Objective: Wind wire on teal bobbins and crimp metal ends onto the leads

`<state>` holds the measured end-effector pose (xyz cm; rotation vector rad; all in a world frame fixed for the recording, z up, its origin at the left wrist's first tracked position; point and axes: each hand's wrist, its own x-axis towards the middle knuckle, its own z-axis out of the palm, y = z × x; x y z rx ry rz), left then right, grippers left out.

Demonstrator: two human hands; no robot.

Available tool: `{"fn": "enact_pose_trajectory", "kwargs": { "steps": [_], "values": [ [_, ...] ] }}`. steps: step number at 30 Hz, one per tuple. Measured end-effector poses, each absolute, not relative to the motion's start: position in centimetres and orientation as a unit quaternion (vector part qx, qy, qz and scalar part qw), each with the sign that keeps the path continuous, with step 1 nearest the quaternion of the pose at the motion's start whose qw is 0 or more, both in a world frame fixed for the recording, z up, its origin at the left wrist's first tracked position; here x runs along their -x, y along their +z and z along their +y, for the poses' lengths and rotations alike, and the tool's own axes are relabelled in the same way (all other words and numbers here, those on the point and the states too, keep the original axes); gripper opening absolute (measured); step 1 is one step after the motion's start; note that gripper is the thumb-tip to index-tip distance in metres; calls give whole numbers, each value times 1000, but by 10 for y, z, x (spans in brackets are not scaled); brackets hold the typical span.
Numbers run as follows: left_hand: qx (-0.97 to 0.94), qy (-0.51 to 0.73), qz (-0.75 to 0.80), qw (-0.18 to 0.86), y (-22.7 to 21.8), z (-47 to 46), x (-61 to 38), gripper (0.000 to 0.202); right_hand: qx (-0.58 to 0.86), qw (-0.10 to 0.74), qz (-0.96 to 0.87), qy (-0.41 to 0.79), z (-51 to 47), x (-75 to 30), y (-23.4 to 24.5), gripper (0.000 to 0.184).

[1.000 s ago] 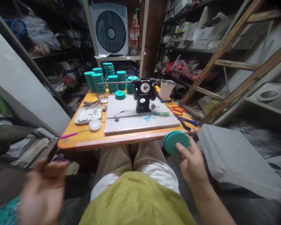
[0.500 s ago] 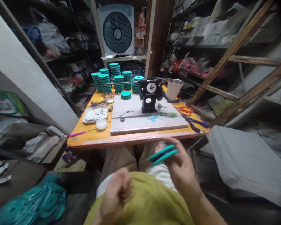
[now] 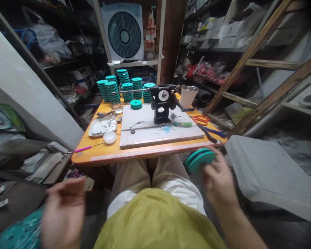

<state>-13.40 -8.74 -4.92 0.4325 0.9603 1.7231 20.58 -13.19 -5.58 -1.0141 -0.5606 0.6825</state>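
My right hand [image 3: 219, 180] grips a teal spool [image 3: 200, 160] just below the front right edge of the orange table [image 3: 103, 152]. My left hand [image 3: 63, 212] hangs low on the left, smeared by motion, fingers loosely curled, with nothing visible in it. It is near a heap of teal spools [image 3: 18, 233] on the floor. On the table a black winding machine [image 3: 162, 103] with a dial stands on a white board [image 3: 158, 129]. Stacks of teal spools [image 3: 124, 88] fill the table's far side.
On the table lie a metal tray of small parts [image 3: 101, 126], a white lid [image 3: 110, 137], a pink-handled tool [image 3: 86, 148], a steel cup [image 3: 188, 96], orange scissors [image 3: 200, 120] and blue pliers [image 3: 211, 133]. A grey cushion [image 3: 264, 173] is at right, a wooden ladder [image 3: 259, 65] behind it, cluttered shelves around.
My left hand has swung from the middle of my lap back out to the lower left. My right hand has carried the spool right and up toward the table edge.
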Motion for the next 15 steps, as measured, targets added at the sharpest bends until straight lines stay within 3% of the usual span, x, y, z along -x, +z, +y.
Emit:
{"fn": "enact_pose_trajectory", "kwargs": {
  "steps": [3,7,11,15],
  "values": [
    [-280,602,373,649,-63,-95,49,17,451,651,-454,408,-129,-153,-48,35],
    [-303,522,319,731,-79,-111,-14,19,463,544,-632,301,-127,-119,-33,49],
    [-305,477,322,759,-89,-119,-12,24,476,520,-660,260,-127,-117,-28,54],
    [-333,428,329,773,-94,-119,4,40,442,580,-556,399,-124,-127,-33,39]
  ]
}}
